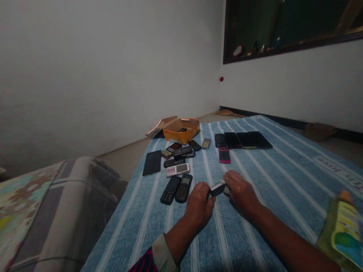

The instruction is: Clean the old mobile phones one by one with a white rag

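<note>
My left hand [199, 203] is closed on the near-left end of a small mobile phone [217, 189] with a dark face and a silvery edge, tilted above the striped cloth. At its other end, my right hand [241, 192] pinches a bit of pale cloth [226, 186] against the phone. Left of my hands, two black keypad phones lie side by side, the nearer-right one [183, 188] angled. Beyond them are a white-and-pink phone [177, 170] and several dark phones [182, 151] in a loose cluster. A pink phone [224, 155] lies face up past my right hand.
An open orange cardboard box [180, 136] stands at the far end of the blue striped cloth [266, 173]. Several black flat phones [256, 140] form a row at the far right. A yellow-green bottle [343, 230] lies near right. A blanket-covered surface [62, 211] is at left.
</note>
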A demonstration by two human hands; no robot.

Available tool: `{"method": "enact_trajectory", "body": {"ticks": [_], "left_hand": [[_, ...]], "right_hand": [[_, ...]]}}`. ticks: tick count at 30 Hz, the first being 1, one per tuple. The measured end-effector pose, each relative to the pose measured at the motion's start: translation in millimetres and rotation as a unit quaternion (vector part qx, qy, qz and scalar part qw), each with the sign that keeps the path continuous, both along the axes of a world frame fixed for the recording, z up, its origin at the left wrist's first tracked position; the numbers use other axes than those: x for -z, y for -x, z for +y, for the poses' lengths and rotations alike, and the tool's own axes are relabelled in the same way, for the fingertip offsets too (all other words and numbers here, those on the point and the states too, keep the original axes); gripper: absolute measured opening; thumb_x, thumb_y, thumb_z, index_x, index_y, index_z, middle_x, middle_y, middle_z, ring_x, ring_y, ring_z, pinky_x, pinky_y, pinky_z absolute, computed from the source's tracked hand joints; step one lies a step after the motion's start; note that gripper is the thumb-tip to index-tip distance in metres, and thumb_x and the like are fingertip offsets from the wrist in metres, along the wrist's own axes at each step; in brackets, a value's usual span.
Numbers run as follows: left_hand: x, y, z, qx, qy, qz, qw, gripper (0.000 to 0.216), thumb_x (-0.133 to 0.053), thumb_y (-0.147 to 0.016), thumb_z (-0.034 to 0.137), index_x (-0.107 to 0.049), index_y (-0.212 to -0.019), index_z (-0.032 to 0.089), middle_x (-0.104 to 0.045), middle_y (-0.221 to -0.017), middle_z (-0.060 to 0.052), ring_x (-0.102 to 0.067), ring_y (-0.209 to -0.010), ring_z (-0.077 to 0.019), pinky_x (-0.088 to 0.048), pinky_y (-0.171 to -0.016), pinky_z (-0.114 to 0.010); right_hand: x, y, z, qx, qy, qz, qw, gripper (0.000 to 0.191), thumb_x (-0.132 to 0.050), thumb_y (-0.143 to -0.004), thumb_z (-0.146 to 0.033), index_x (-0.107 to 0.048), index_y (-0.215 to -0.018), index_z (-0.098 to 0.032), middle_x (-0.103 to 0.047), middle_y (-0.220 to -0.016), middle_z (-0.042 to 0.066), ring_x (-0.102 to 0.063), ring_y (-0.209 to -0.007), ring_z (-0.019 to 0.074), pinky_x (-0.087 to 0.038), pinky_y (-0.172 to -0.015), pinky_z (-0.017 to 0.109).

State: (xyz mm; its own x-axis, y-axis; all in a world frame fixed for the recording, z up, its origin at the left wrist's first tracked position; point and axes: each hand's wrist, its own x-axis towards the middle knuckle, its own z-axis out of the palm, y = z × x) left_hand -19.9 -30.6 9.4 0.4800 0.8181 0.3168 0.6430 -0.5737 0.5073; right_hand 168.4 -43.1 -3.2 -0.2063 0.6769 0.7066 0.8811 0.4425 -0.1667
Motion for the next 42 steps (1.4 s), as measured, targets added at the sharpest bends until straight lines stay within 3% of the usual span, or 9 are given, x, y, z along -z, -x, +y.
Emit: {"method": "enact_trajectory", "body": {"ticks": [13,24,31,38,42], "left_hand": [[2.0,2,1,0.033,0.003,-0.045,0.998,0.015,-0.051,-0.077,0.008,-0.062,-0.082,0.017,-0.061,-0.092,-0.007,-0.059,-0.089,-0.0210,-0.051,-0.083,-0.035],[0.4,2,1,0.024,0.013,-0.070,0.997,0.008,-0.054,-0.077,0.012,-0.059,-0.079,0.018,-0.059,-0.082,-0.005,-0.057,-0.080,-0.0207,-0.048,-0.074,-0.033],[-11.8,5,1,0.036,-0.033,-0.191,0.980,0.008,-0.055,-0.080,0.015,-0.058,-0.088,0.017,-0.062,-0.086,-0.006,-0.059,-0.079,-0.0189,-0.049,-0.071,-0.031],[-33.9,-1,-4,0.048,-0.125,-0.196,0.971,0.009,-0.057,-0.082,0.013,-0.058,-0.090,0.016,-0.066,-0.090,-0.008,-0.063,-0.084,-0.0196,-0.052,-0.073,-0.030],[-39.6,-6,-5,0.051,-0.132,-0.177,0.974,0.009,-0.055,-0.082,0.011,-0.058,-0.090,0.015,-0.066,-0.088,-0.009,-0.063,-0.083,-0.0203,-0.053,-0.071,-0.031]], "right_hand": [[1.9,35,-14,-0.086,-0.046,-0.019,0.995,0.027,-0.043,-0.087,-0.005,-0.061,-0.106,-0.012,-0.065,-0.103,0.015,-0.058,-0.105,0.0262,-0.053,-0.091,0.040],[-1.8,7,-4,-0.013,0.003,0.017,1.000,0.022,-0.046,-0.083,-0.002,-0.063,-0.086,-0.017,-0.065,-0.095,0.013,-0.061,-0.096,0.0268,-0.054,-0.083,0.041],[-5.2,19,-7,-0.073,-0.002,0.184,0.980,0.048,-0.038,-0.071,0.004,-0.068,-0.101,-0.018,-0.069,-0.099,0.010,-0.066,-0.096,0.0217,-0.056,-0.084,0.036],[-18.3,27,-13,-0.115,0.065,0.359,0.924,0.044,-0.042,-0.073,-0.002,-0.073,-0.100,-0.020,-0.071,-0.098,0.006,-0.068,-0.093,0.0181,-0.056,-0.085,0.031],[-24.9,28,-17,-0.105,0.051,0.393,0.912,0.045,-0.044,-0.074,-0.002,-0.073,-0.101,-0.021,-0.072,-0.100,0.005,-0.068,-0.094,0.0175,-0.056,-0.085,0.030]]}}
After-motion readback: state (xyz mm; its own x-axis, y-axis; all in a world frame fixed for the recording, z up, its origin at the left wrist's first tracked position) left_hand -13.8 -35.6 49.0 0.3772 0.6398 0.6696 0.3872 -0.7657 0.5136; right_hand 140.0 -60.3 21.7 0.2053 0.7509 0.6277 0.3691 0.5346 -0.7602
